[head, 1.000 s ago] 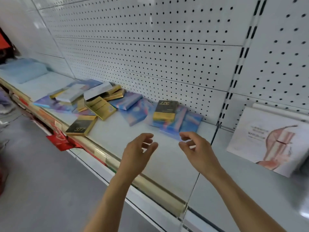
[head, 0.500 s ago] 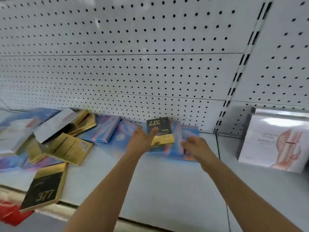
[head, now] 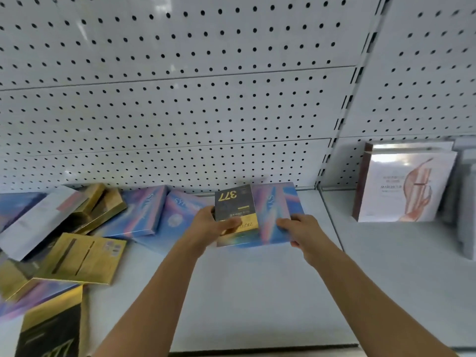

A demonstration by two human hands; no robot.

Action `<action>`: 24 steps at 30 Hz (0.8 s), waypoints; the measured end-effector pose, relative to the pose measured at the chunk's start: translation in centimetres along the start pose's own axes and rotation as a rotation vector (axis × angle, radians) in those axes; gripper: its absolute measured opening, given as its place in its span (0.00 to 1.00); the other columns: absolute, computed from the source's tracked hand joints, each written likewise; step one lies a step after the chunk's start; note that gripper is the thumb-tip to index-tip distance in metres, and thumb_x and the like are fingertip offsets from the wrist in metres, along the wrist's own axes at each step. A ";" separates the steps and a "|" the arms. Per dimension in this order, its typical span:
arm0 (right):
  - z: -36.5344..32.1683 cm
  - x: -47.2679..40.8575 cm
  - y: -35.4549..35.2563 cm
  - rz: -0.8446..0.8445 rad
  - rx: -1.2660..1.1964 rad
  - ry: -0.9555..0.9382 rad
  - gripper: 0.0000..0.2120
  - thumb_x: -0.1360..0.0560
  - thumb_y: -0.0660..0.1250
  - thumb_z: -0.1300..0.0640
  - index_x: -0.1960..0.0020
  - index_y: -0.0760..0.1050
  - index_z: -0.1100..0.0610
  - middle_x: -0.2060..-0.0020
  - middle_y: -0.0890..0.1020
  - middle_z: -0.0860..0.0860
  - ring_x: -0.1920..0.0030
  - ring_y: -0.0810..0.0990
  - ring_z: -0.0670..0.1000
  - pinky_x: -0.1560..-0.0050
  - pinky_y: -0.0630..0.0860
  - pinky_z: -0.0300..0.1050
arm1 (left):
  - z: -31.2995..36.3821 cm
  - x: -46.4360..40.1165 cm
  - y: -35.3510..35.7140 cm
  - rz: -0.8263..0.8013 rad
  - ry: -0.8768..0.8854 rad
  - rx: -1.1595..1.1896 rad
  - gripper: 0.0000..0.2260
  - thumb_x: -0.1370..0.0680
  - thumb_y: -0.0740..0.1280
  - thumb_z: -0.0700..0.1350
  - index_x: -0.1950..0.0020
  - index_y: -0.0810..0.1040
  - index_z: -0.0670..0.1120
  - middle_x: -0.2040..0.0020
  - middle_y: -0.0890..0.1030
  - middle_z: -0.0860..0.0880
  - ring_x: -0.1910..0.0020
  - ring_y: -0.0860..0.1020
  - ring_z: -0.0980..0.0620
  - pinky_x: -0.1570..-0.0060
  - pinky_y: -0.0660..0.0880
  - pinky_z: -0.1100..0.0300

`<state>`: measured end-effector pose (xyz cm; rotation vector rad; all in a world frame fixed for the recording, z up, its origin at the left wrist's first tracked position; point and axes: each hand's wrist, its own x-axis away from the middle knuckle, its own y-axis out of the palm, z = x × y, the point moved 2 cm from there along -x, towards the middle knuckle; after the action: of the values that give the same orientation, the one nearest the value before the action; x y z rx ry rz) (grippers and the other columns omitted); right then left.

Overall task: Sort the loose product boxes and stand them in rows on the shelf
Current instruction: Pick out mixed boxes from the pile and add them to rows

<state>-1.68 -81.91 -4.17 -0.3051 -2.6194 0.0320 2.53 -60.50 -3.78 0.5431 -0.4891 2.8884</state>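
— The black-and-gold "377" box (head: 235,207) — where does it sit?

— Flat on top of a blue iridescent box (head: 277,215), near the back of the white shelf (head: 257,292), just in front of the pegboard wall (head: 180,99). Its "377" reads upside down from here.

— And the hands?

— Both arms reach forward, nearly straight. The left hand (head: 208,228) grips the "377" box at its near left corner, thumb lying over the gold band on top, fingers wrapped round the left edge. The right hand (head: 300,229) rests on the near right corner of the blue iridescent box, fingers curled over its edge; whether it truly grips or only presses, I cannot tell.

— The other loose boxes?

— To the left, more blue iridescent boxes (head: 144,212) lie flat and overlapping. Further left is a jumble: a white box (head: 38,222) tilted over gold boxes (head: 82,258), and another black-and-gold box (head: 51,328) at the near left corner.

— Anything upright?

— On the next shelf bay to the right, a white box with a pink figure printed on it (head: 404,186) stands leaning against the back wall, well apart from the hands.
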 end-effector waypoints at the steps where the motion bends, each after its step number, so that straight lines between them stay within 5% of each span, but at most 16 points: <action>1: 0.4 0.7 -0.3 0.000 -0.058 0.014 0.05 0.25 0.68 0.61 0.52 0.73 0.59 0.58 0.78 0.55 0.59 0.77 0.53 0.65 0.72 0.43 | 0.0 0.7 0.5 -0.017 0.013 0.055 0.14 0.29 0.76 0.41 0.44 0.80 0.44 0.52 0.84 0.47 0.61 0.82 0.57 0.62 0.76 0.68; 4: 1.7 2.4 -2.0 0.014 -0.239 0.007 0.14 0.25 0.68 0.60 0.41 0.71 0.60 0.48 0.79 0.57 0.49 0.80 0.57 0.61 0.81 0.49 | -0.1 2.7 2.1 -0.013 0.044 0.176 0.17 0.27 0.74 0.39 0.40 0.76 0.43 0.50 0.83 0.47 0.62 0.84 0.58 0.62 0.77 0.68; 8: 2.6 5.4 -6.1 0.099 -0.310 -0.138 0.13 0.25 0.69 0.60 0.43 0.73 0.61 0.51 0.82 0.56 0.53 0.83 0.56 0.59 0.82 0.50 | 0.7 5.2 4.1 0.005 0.117 0.220 0.16 0.23 0.70 0.42 0.36 0.75 0.46 0.47 0.83 0.46 0.50 0.83 0.49 0.53 0.78 0.59; 15: 4.3 10.1 -17.1 0.229 -0.383 -0.264 0.08 0.26 0.69 0.61 0.49 0.75 0.62 0.59 0.82 0.54 0.65 0.82 0.49 0.67 0.77 0.43 | 2.9 9.4 10.4 0.031 0.180 0.369 0.08 0.19 0.63 0.43 0.43 0.80 0.47 0.53 0.85 0.45 0.54 0.83 0.47 0.54 0.78 0.53; 24: 7.4 16.0 -35.2 0.289 -0.385 -0.329 0.11 0.26 0.70 0.60 0.46 0.76 0.61 0.55 0.82 0.55 0.60 0.82 0.52 0.65 0.79 0.44 | 6.1 16.1 27.9 -0.064 0.190 0.390 0.10 0.18 0.61 0.46 0.38 0.74 0.50 0.47 0.83 0.46 0.50 0.84 0.48 0.54 0.82 0.51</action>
<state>-26.27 -112.45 -0.28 -0.8774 -2.8698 -0.3557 -16.37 -87.06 -0.33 0.3186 0.1206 2.9416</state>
